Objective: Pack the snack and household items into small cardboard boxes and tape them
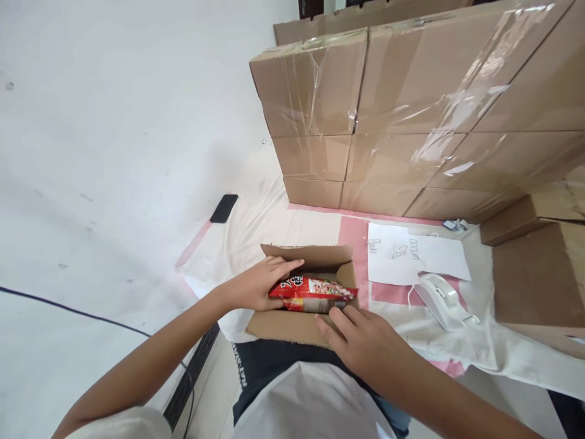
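An opened cardboard box (287,325) sits near the table's front edge, its long flaps spread. Inside it lies a shiny red food packet (315,288) with pictures and lettering; its lower front part has a brownish panel. My left hand (256,285) reaches over the box's left end, thumb and fingers closed around the packet's left end, with the index finger stretched over the opening. At the front right, my right hand (359,341) has its fingers bent over the box's front flap, fingertips beside the packet. The bottom of the box is mostly hidden.
A white tape dispenser (443,302) and paper sheets (395,253) lie to the right. Wrapped cartons (388,110) are stacked behind, and another carton (534,274) stands at right. A black phone (223,208) lies by the white wall (114,122).
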`<state>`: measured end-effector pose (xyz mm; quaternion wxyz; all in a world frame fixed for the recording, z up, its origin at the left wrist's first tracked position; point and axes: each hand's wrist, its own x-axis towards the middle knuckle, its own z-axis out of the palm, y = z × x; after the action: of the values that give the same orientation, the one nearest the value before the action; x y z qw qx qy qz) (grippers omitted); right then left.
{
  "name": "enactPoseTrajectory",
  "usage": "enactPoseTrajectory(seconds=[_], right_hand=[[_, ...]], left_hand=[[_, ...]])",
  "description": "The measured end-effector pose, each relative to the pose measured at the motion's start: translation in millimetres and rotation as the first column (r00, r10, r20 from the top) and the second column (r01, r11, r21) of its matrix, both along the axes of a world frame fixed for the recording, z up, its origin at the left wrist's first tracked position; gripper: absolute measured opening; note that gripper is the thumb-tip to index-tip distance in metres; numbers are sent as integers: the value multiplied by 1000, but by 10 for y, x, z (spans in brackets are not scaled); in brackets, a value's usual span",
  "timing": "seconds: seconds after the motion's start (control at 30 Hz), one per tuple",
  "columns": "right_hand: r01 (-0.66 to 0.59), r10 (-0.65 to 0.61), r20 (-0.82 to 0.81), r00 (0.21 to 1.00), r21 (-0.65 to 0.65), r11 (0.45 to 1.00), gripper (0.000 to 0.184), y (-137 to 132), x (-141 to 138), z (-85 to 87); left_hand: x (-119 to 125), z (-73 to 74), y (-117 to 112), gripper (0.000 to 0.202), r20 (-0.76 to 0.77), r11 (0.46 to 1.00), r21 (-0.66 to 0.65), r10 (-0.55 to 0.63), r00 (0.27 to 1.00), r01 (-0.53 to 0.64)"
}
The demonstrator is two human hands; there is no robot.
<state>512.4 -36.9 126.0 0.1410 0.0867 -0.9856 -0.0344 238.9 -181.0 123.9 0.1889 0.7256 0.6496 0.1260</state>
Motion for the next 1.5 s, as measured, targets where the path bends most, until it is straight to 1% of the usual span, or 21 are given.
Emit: enactPoseTrajectory(seconds=[0.1,0.17,0.23,0.3,0.37,0.43,0.47,0.53,0.6,0.63,0.67,0.73,0.77,0.87,0.9,0.97,1.07,1.17,1.3,1.4,1.5], right_hand=[[26,-25,-15,1000,28,999,45,33,22,15],[42,-41,-18,999,50,998,47,50,39,27],[57,-55,-21,998,70,996,49,55,59,36],[75,-73,-19,997,83,994,51,46,83,37],[87,-87,-6,996,89,992,52,34,110,38],[86,-87,6,996,68,994,52,42,137,57],[80,-80,23,997,26,997,49,63,148,79],[63,-54,71,996,-135,989,40,152,159,148],[55,-14,132,991,-318,946,38,296,142,235],[67,-2,168,986,-380,923,39,379,118,275],[96,-9,210,978,-410,907,40,461,82,305],[192,-65,321,945,-384,903,41,602,-22,330],[245,-106,379,919,-339,908,44,651,-84,322],[314,-191,487,852,-184,931,45,713,-271,244],[308,-196,499,844,-152,939,43,715,-322,209],[290,-189,505,842,-130,948,37,713,-394,140],[256,-145,477,867,-178,950,30,724,-421,39],[204,-80,425,902,-255,945,28,735,-371,-65],[170,-50,358,932,-311,935,18,718,-279,-176],[121,-28,277,960,-327,937,19,731,-254,-205],[66,-5,167,986,-363,930,25,799,-251,-182]], left_hand=[[-40,-1,-82,71,192,991,136,-5,981,-21],[-68,-40,-136,51,254,956,290,-23,967,-54],[-99,-70,-179,32,246,895,429,15,969,-122],[-121,-63,-207,20,189,863,476,85,978,-167],[-125,-10,-221,17,96,895,416,132,987,-160],[-101,82,-213,17,-12,947,303,115,993,-106],[-78,136,-198,18,-62,963,259,91,994,-72],[-11,239,-144,19,-156,976,216,35,987,0],[81,314,-57,22,-258,978,196,-19,966,72],[134,334,-3,23,-308,979,175,-45,950,103],[190,340,58,24,-354,982,141,-72,933,129],[305,309,194,23,-412,985,60,-126,902,165],[361,273,265,26,-419,985,19,-150,896,173],[494,118,459,62,-376,984,-80,-177,910,158],[519,65,506,67,-361,985,-102,-167,918,139],[533,-19,558,64,-342,984,-135,-153,927,112],[476,-59,533,63,-316,988,-129,-122,941,85],[388,-26,446,67,-274,992,-113,-93,957,64],[314,3,375,68,-214,985,-152,-111,970,79],[290,-27,376,65,-175,979,-193,-107,979,72],[279,-58,411,61,-198,981,-184,-105,975,68]])
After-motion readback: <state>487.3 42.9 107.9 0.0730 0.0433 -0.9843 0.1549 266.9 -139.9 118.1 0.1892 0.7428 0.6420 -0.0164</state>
